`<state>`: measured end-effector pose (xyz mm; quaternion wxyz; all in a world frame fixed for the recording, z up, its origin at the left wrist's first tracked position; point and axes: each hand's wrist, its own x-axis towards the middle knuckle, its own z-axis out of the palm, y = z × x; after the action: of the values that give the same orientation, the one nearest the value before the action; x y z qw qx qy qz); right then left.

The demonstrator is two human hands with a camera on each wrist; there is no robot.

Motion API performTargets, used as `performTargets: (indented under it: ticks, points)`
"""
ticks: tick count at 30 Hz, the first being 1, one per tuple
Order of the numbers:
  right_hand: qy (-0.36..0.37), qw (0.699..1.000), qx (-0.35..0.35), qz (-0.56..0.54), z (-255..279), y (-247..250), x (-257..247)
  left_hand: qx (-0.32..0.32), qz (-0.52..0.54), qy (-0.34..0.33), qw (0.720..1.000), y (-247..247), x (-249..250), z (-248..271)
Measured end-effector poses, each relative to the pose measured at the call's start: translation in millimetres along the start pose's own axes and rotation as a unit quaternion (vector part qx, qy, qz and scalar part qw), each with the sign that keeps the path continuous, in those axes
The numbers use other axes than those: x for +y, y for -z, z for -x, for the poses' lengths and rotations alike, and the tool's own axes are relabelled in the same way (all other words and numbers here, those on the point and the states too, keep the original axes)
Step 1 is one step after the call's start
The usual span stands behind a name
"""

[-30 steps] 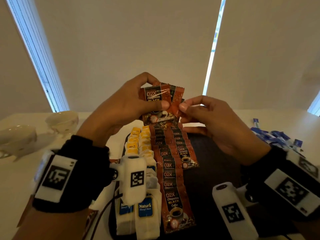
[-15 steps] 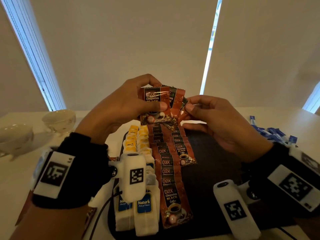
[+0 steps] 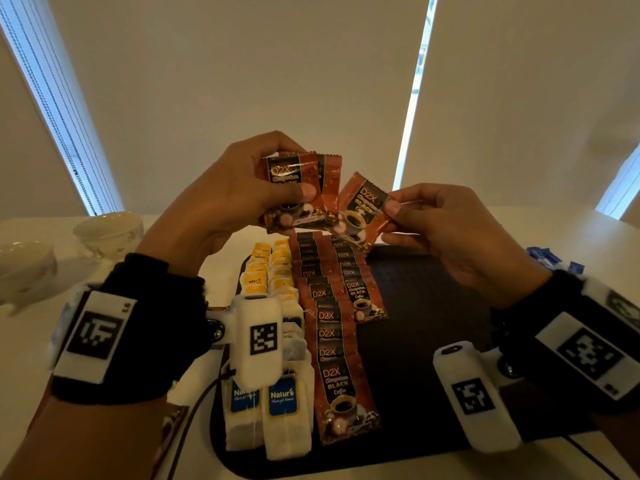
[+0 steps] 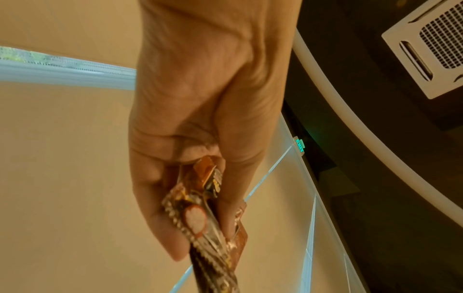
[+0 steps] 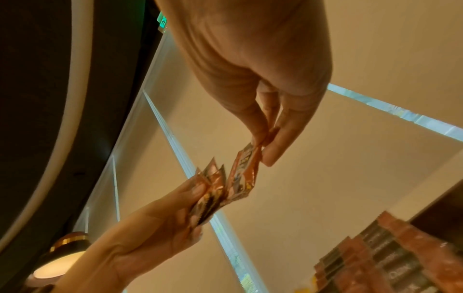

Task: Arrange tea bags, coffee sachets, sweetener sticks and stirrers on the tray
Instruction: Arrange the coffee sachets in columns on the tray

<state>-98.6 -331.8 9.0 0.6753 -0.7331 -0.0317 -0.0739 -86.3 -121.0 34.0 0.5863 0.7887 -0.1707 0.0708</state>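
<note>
The left hand [image 3: 221, 202] grips a small stack of coffee sachets [image 3: 298, 192] printed "D2X" above the far end of the dark tray [image 3: 433, 323], while the right hand [image 3: 450, 233] pinches a single sachet [image 3: 362, 211] reading "D2X BLACK" by its right edge, tilted just beside the stack. On the tray lie two overlapping rows of sachets [image 3: 332, 327] labelled "D2X BLACK Coffee", with tea bags [image 3: 280, 407] tagged "Natur's" and yellow ones further back along the left; blue sweetener sticks [image 3: 547, 258] lie on the tabletop [image 3: 20, 358] to the right.

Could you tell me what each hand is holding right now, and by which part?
Left hand grips a small stack of brown coffee sachets across the middle; right hand pinches a single brown coffee sachet by its upper right edge.
</note>
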Motion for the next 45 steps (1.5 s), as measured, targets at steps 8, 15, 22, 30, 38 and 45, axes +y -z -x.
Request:
performTargets:
  ticks: [8, 15, 22, 30, 38, 45]
  points:
    - [-0.165, 0.93, -0.139, 0.298, -17.2, 32.5, 20.5, 0.032, 0.02, 0.007, 0.999, 11.0, 0.9, -0.7]
    - [-0.224, 0.859, -0.199, 0.414, -28.8, 21.2, 30.2, 0.033, 0.008, 0.009, 0.999, 11.3, 0.2, -1.0]
    - [-0.227, 0.848, -0.199, 0.435, -39.0, -0.5, 35.6, 0.022, -0.009, 0.013, 1.0, 10.5, -0.2, -1.2]
    - [-0.237, 0.844, -0.201, 0.438, -40.7, -10.6, 43.0, 0.0, -0.022, 0.008, 1.0, 4.1, -0.6, -1.8]
    - [-0.242, 0.841, -0.184, 0.448, -40.9, -14.8, 45.6, -0.011, -0.027, 0.006, 1.0, 3.9, -1.2, -2.0]
    - [-0.205, 0.828, -0.179, 0.491, -39.9, -16.3, 45.7, -0.023, -0.037, 0.007, 0.999, -0.3, -0.9, -0.8]
